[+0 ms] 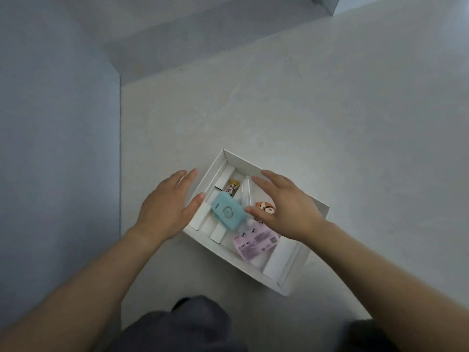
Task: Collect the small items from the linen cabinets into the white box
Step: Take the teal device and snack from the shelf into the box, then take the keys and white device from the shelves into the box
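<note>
White box (243, 165) sits open on the pale floor (330, 110), turned at an angle, just in front of the person's knees in dark trousers (182, 326). A blue-grey wall (58, 123) runs along the left side, near the box but not touching it.

Both hands are over the box, and neither holds anything. The left hand (165, 204) is at the box's left edge with its fingers straight and close together, pointing away from the person. Its thumb lies at the rim; whether it actually touches the cardboard I cannot tell. The right hand (286, 207) is above the middle of the box, palm down, with its fingers spread and relaxed. It covers part of what lies below. Its thumb tip is just beside the mint-green gadget (228, 211), and contact between them is unclear.

Inside the box are several small things among folded white cardboard flaps (276, 260):
- The mint-green gadget is a rounded block with a ring on its top face, lying towards the left side.
- Behind it, near the far corner, is a small patterned figure (233, 189), too blurred to make out.
- Beside that figure lies a clear tube (245, 193), running lengthwise away from the person.
- An orange and white toy (265, 207) shows under the right hand's fingers.
- A pink printed packet (256, 243) lies flat nearer the person, partly under the right wrist.
</note>
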`<action>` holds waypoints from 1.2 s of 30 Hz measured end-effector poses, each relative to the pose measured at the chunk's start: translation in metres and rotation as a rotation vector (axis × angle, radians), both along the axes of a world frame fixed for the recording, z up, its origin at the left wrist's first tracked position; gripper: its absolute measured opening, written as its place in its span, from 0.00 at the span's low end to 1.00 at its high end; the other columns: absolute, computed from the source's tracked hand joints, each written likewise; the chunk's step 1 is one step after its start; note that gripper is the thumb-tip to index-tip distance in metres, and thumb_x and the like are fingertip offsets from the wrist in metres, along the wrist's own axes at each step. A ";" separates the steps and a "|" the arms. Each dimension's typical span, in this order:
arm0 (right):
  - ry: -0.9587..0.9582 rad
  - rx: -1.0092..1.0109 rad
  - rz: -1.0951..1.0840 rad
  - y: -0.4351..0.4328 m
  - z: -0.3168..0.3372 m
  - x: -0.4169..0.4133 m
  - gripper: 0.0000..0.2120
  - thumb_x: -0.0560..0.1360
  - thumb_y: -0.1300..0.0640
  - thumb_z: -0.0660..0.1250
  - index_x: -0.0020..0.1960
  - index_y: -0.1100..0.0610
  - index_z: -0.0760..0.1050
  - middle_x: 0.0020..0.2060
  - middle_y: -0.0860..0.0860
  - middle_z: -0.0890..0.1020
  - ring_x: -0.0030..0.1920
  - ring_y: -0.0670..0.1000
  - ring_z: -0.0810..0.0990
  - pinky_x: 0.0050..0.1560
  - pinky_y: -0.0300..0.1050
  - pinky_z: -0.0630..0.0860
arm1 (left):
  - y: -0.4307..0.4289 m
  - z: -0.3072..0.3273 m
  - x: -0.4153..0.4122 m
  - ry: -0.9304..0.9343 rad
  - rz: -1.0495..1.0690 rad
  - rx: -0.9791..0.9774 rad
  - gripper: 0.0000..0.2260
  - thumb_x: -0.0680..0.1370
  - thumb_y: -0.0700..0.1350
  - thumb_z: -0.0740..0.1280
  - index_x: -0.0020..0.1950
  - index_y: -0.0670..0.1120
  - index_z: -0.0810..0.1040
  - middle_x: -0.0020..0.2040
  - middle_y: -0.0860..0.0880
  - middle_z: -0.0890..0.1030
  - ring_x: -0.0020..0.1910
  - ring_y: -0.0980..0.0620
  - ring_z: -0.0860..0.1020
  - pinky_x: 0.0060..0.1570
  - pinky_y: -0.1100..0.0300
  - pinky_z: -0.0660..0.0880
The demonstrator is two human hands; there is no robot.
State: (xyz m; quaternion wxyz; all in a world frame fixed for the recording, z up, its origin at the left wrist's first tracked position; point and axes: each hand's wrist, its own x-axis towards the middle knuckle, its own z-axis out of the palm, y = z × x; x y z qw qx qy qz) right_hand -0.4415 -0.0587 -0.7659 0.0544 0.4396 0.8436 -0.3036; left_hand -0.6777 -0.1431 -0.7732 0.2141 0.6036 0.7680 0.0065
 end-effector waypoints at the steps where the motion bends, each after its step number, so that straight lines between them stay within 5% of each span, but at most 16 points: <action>1: -0.022 -0.007 -0.002 0.001 0.027 0.005 0.34 0.73 0.34 0.57 0.74 0.46 0.54 0.75 0.48 0.57 0.73 0.51 0.57 0.67 0.51 0.65 | 0.001 0.026 0.004 -0.008 -0.017 -0.004 0.31 0.74 0.64 0.46 0.75 0.53 0.54 0.74 0.48 0.62 0.71 0.47 0.62 0.66 0.50 0.65; 7: -0.042 -0.005 -0.038 0.002 0.221 0.035 0.33 0.74 0.35 0.57 0.74 0.48 0.55 0.74 0.49 0.59 0.73 0.51 0.58 0.66 0.50 0.65 | 0.012 0.219 0.033 -0.035 -0.078 0.007 0.35 0.72 0.67 0.43 0.75 0.53 0.55 0.75 0.47 0.61 0.72 0.49 0.60 0.68 0.53 0.60; 19: 0.056 0.144 -0.200 -0.023 0.609 0.083 0.33 0.74 0.38 0.60 0.73 0.51 0.57 0.73 0.51 0.62 0.72 0.52 0.59 0.65 0.49 0.65 | 0.036 0.613 0.079 0.021 -0.312 0.234 0.32 0.72 0.66 0.51 0.70 0.51 0.67 0.69 0.45 0.70 0.66 0.43 0.70 0.62 0.46 0.68; 26: 0.036 0.336 -0.395 -0.047 0.714 0.116 0.33 0.73 0.38 0.60 0.73 0.51 0.56 0.73 0.52 0.61 0.72 0.53 0.59 0.67 0.51 0.64 | 0.073 0.719 0.115 0.006 -0.552 0.410 0.32 0.72 0.67 0.52 0.70 0.51 0.67 0.68 0.44 0.71 0.65 0.43 0.70 0.63 0.41 0.67; 36: -0.054 0.412 -0.834 -0.126 0.772 0.219 0.33 0.74 0.38 0.60 0.73 0.50 0.56 0.74 0.50 0.59 0.73 0.52 0.58 0.69 0.51 0.63 | 0.085 0.776 0.247 -0.059 -1.003 0.483 0.31 0.73 0.67 0.51 0.70 0.51 0.66 0.68 0.44 0.71 0.66 0.44 0.69 0.63 0.45 0.69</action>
